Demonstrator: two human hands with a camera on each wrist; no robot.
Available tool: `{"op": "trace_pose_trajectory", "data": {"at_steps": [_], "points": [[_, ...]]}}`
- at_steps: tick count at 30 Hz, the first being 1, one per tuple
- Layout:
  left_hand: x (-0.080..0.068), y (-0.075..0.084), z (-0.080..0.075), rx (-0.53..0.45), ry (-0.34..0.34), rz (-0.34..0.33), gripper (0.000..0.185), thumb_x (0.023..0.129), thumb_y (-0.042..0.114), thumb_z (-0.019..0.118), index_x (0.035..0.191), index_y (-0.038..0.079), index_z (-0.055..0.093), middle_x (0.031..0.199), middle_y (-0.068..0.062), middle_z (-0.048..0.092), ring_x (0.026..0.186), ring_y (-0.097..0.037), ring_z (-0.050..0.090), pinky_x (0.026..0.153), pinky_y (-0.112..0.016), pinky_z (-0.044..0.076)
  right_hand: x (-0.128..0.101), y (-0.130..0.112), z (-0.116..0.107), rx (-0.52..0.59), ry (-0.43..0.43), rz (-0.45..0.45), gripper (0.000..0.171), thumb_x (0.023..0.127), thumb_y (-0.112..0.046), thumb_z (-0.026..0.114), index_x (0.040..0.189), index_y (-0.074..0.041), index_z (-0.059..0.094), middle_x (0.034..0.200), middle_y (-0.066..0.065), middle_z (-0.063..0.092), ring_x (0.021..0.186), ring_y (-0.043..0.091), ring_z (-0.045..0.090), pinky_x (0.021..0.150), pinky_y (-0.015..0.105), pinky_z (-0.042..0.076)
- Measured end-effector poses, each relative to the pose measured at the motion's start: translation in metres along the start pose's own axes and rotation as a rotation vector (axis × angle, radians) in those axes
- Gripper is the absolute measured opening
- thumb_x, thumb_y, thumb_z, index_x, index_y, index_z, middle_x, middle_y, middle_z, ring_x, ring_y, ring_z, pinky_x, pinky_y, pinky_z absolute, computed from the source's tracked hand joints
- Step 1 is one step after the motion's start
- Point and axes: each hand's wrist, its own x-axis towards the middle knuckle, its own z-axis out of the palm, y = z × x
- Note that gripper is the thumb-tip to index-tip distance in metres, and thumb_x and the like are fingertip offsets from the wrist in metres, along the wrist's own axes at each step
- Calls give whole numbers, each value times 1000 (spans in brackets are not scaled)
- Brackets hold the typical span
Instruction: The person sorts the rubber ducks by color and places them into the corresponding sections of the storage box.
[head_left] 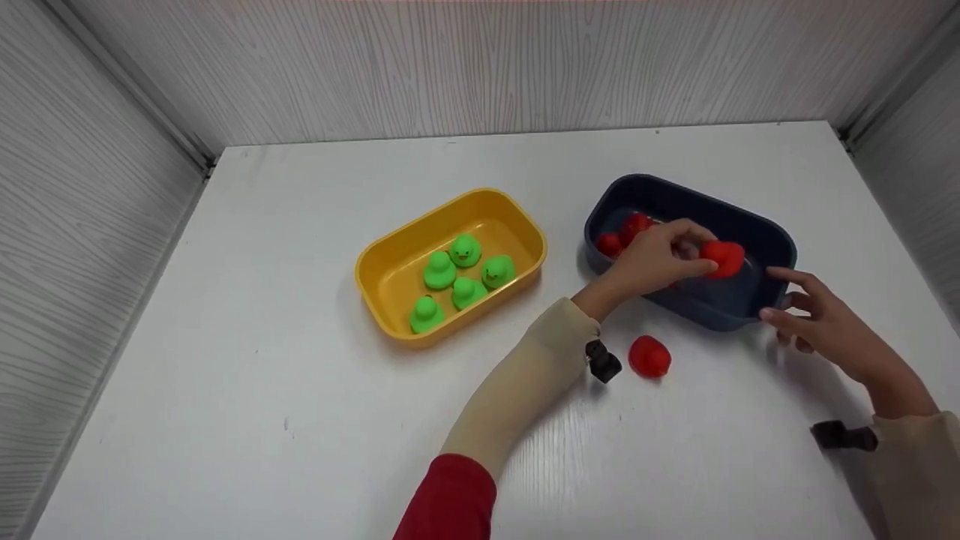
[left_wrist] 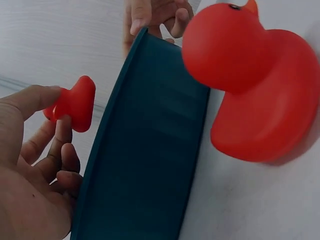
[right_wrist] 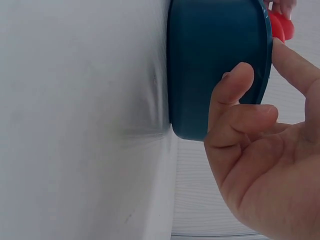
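Observation:
My left hand [head_left: 660, 259] pinches a red rubber duck [head_left: 724, 259] between thumb and fingers, above the inside of the dark blue bin [head_left: 694, 311]. In the left wrist view that duck [left_wrist: 82, 105] is held over the bin's rim. At the bin's near right corner, my right hand [head_left: 825, 322] holds the rim, one fingertip reaching over the edge. The right wrist view shows its other fingers [right_wrist: 237, 82] curled beside the bin's outer wall [right_wrist: 210, 50]. More red ducks [head_left: 636, 225] lie in the bin's left part, partly hidden by my left hand.
A single red duck [head_left: 649, 357] lies on the white table [head_left: 300, 420] in front of the blue bin. Left of it stands a yellow bin [head_left: 390, 300] with several green ducks [head_left: 439, 270]. Pale wood-grain panels [head_left: 487, 67] wall the table at the back and sides.

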Motion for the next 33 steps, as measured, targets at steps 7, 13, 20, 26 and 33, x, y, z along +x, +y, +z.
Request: {"op": "trace_pose_trajectory", "data": {"at_steps": [7, 13, 20, 26, 33], "points": [[7, -1, 7, 145, -37, -46, 29, 85, 28, 74, 112, 26, 66, 91, 8, 61, 82, -3, 54, 67, -15, 46, 0, 0, 1, 29, -2, -37, 56, 99, -19, 53, 147, -25, 25, 92, -4, 54, 65, 14, 55, 52, 27, 39], [12, 1, 13, 392, -84, -137, 29, 84, 38, 73, 112, 36, 66, 92, 16, 62, 84, 1, 54, 70, -19, 42, -1, 0, 2, 53, -8, -73, 54, 100, -16, 53, 146, -26, 27, 90, -4, 56, 63, 13, 55, 50, 29, 36], [21, 3, 16, 466, -161, -207, 29, 81, 37, 77, 109, 37, 69, 97, 18, 63, 89, 0, 54, 75, -23, 41, -1, -1, 2, 57, -11, -87, 54, 99, -15, 53, 146, -24, 27, 90, -4, 57, 63, 14, 55, 49, 30, 36], [23, 5, 16, 523, -222, -208, 26, 82, 37, 76, 107, 40, 70, 106, 21, 63, 95, 1, 52, 80, -23, 42, 0, -1, 3, 62, -15, -73, 55, 100, -16, 53, 147, -25, 26, 92, -3, 57, 63, 13, 56, 49, 29, 37], [22, 5, 18, 561, -227, -210, 25, 83, 37, 75, 108, 42, 70, 112, 24, 63, 99, 3, 52, 81, -22, 41, -1, 0, 2, 57, -11, -68, 55, 100, -16, 52, 147, -26, 26, 91, -3, 56, 63, 12, 55, 50, 29, 37]]}}
